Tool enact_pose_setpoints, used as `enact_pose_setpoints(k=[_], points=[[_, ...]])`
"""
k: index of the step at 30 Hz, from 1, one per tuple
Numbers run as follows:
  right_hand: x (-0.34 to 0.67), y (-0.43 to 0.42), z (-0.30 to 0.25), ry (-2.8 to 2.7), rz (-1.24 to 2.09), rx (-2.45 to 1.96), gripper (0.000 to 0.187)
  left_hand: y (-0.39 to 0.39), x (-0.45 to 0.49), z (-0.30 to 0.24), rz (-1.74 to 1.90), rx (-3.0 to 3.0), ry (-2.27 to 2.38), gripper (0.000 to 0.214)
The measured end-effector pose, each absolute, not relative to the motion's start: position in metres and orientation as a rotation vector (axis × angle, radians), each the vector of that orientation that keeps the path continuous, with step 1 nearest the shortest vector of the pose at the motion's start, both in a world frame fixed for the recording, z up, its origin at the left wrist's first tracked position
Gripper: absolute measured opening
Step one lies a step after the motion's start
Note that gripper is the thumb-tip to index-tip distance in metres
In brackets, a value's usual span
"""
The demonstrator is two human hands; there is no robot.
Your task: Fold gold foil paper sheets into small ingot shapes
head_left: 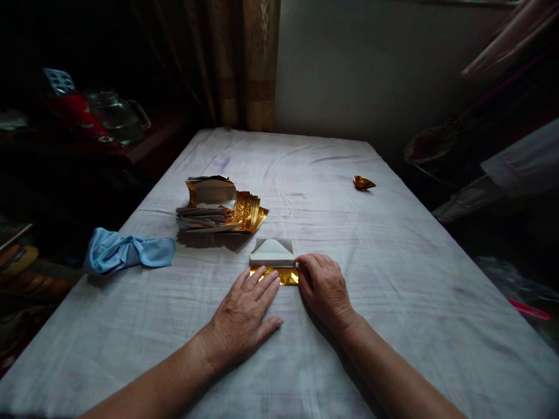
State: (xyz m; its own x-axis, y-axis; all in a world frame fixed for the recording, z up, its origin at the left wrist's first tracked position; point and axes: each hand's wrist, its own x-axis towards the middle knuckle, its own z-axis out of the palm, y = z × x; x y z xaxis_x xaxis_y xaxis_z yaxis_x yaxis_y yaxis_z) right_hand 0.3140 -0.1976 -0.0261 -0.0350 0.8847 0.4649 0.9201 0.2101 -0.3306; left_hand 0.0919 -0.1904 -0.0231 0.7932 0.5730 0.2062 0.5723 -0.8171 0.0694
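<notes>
A sheet of gold foil paper [288, 276] lies on the cloth in front of me, partly folded. Its gold strip faces me, and a pale folded flap [273, 254] stands behind that strip. My left hand [248, 305] rests flat, fingers stretched, with the fingertips on the left part of the gold strip. At the right edge of the paper, my right hand [324, 286] is curled, its thumb and forefinger closed on the edge. Farther left is a pile of gold foil papers [209, 218], loosely stacked. One small folded gold paper piece [363, 183] sits at the far right.
A white cloth [393, 302] with wrinkles covers the table. The blue rag [131, 251] lies crumpled near the left edge. On a dark side table stand a glass jug [117, 116] and a red packet [76, 116]. A curtain [244, 64] hangs behind.
</notes>
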Motion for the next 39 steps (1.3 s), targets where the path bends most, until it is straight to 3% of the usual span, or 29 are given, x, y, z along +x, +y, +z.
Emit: enact_pose_setpoints(k=[9, 27, 33, 39], points=[[0.303, -0.223, -0.005, -2.129, -0.028, -1.435, 0.021, -0.190, 0.093, -0.025, 0.370, 2.970, 0.977, 0.059], [0.305, -0.231, -0.022, -2.176, -0.048, -1.592, 0.034, -0.191, 0.092, -0.026, 0.395, 2.985, 0.981, 0.057], [0.308, -0.227, -0.020, -2.066, 0.005, -1.672, 0.033, -0.191, 0.093, -0.024, 0.411, 2.967, 1.004, 0.057], [0.310, -0.212, -0.024, -1.877, 0.004, -1.746, 0.016, -0.192, 0.093, -0.024, 0.408, 2.941, 1.024, 0.057]])
